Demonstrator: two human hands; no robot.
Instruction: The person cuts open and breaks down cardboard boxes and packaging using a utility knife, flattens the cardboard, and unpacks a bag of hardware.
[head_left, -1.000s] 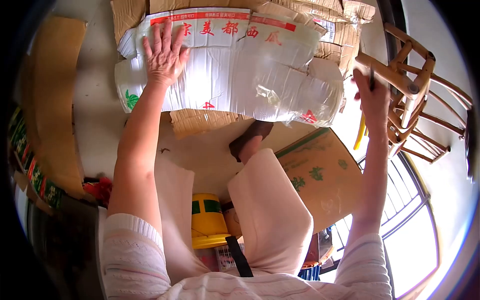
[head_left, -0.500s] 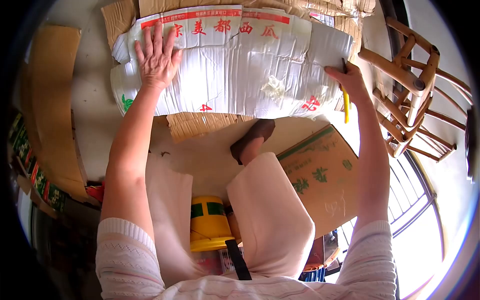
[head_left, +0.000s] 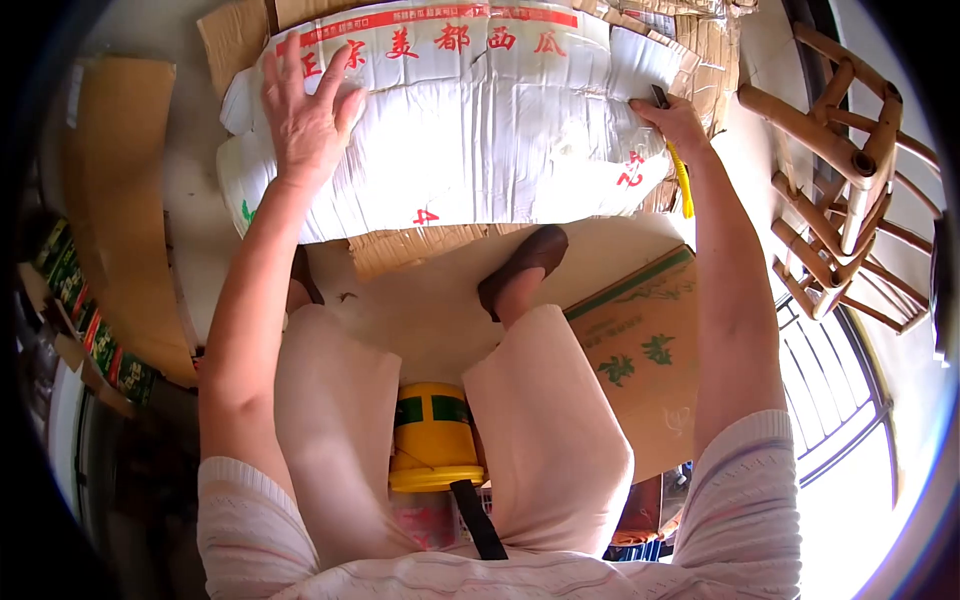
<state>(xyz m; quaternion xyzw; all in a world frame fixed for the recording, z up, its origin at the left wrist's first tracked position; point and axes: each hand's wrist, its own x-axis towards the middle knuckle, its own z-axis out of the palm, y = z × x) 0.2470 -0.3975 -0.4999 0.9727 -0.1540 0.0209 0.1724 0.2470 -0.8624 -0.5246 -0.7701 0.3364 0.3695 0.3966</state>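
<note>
A white cardboard sheet with red characters lies over brown cardboard on the floor. My left hand is at the sheet's left part with its fingers spread, holding nothing. At the right edge, my right hand is closed around a yellow-handled cutter; its dark tip shows above the fingers. The thumb side of that hand is at the sheet's edge, and whether it also pinches the sheet is unclear.
A brown box with green print lies right of my knee. A yellow bucket stands between my legs. Wooden stools are at the right, near a barred window. A long cardboard piece is at the left.
My right hand has come left from beside the stools to the sheet's right edge with the cutter. The sheet's right part now lies flatter. My left hand's fingers have lifted slightly.
</note>
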